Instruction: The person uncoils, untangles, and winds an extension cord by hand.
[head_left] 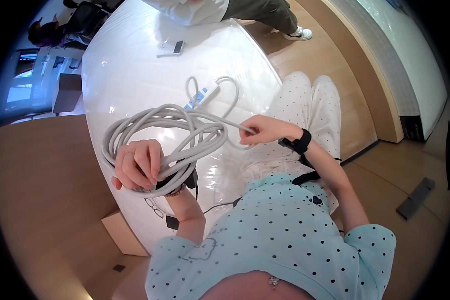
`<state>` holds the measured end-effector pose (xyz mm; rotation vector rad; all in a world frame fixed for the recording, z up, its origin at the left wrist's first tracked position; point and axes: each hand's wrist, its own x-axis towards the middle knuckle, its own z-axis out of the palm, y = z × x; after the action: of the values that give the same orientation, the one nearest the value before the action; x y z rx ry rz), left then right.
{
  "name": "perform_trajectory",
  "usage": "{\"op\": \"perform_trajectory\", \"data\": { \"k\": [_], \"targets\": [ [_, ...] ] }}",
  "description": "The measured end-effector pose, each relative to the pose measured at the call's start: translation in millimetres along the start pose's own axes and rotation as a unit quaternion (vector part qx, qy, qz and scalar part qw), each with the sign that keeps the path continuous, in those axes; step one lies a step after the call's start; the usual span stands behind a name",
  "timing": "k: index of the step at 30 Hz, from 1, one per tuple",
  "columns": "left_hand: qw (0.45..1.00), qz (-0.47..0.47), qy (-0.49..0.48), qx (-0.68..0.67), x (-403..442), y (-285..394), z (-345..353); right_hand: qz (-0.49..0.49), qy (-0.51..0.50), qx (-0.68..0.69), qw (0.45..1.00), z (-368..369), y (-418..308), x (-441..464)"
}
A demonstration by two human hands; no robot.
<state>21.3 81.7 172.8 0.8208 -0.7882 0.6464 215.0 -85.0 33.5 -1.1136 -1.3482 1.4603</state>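
A thick light-grey extension cord (121,134) is gathered in several loose loops above the white surface. My left hand (139,164) is closed around the lower left side of the loops, fingers curled over them. To the right, my right hand (264,130) pinches a single length of the same cord between thumb and fingers. Behind the loops lies a white power strip (205,96) with blue sockets, a curve of cord on either side of it. A black object under my left wrist is partly hidden by the cord.
The white plastic-covered surface (135,55) bears a phone (178,47) farther back. Eyeglasses (154,207) and a small black object (172,222) lie near my left forearm. Someone in a white top and dark trousers (265,22) is at the far edge; another person (47,34) is at upper left.
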Motion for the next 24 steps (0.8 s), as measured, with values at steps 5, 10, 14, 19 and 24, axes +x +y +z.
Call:
{"op": "perform_trajectory", "data": {
  "k": [5,10,14,19,24],
  "targets": [
    [0.999,-0.021,-0.002,0.031,-0.4,6.6,-3.1,0.007,-0.034,0.186,0.982,3.9,5.6,-10.1],
    [0.988,-0.086,-0.002,0.131,-9.1,5.2,-14.1,0.058,0.079,-0.143,0.985,8.8,-28.1,-12.9],
    [0.969,-0.147,-0.023,0.198,-6.8,-17.3,-13.7,0.019,0.166,-0.362,0.917,28.5,-41.4,-8.7],
    [0.919,-0.217,-0.006,0.329,-0.3,-47.0,10.8,-0.005,0.270,-0.166,0.949,42.9,-56.1,3.9],
    [0.805,-0.150,-0.033,0.573,3.6,-59.9,22.1,0.029,0.229,0.291,0.929,36.0,-32.6,6.3]
  ]
}}
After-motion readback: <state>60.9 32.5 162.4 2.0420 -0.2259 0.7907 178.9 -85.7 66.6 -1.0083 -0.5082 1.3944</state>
